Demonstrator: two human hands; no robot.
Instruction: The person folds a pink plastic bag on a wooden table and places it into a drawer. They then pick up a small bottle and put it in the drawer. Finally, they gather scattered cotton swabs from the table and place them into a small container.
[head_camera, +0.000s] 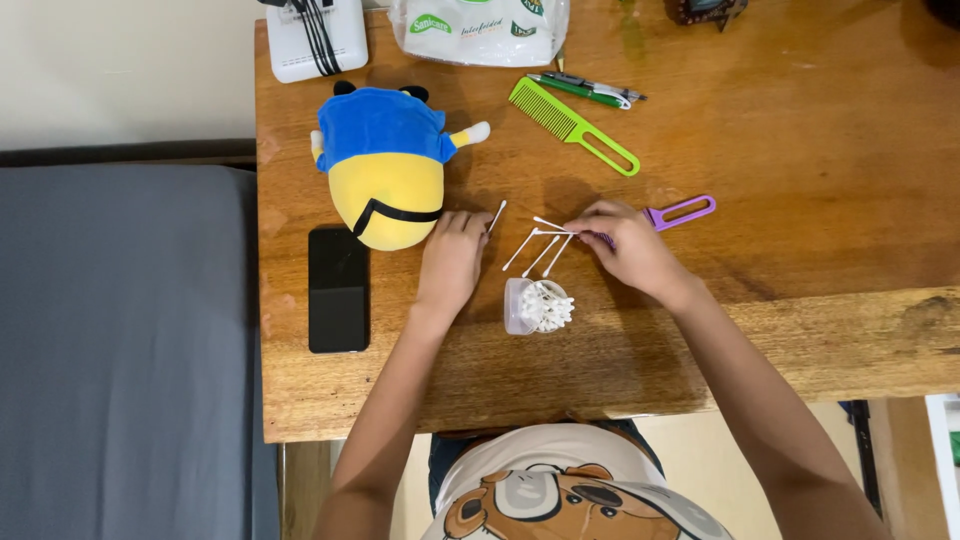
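A cotton swab (497, 216) is pinched at the tips of the left hand (452, 262), w/ the fingers curled in and resting on the wooden worktop (800, 150). A 2nd swab (549, 222) is held by the right hand (628, 248); its fingers are closed around it, and a purple comb (683, 211) pokes out from under that hand. A few loose swabs (538, 250) are laid btwn the 2 hands. A small clear tub of swabs (535, 306) is set just below them, lid off. A yellow and blue plush toy (385, 165) is touched by the left hand's side. A black phone (338, 289) is laid left of it. A green comb (572, 126) and pens (586, 90) are seen farther back.
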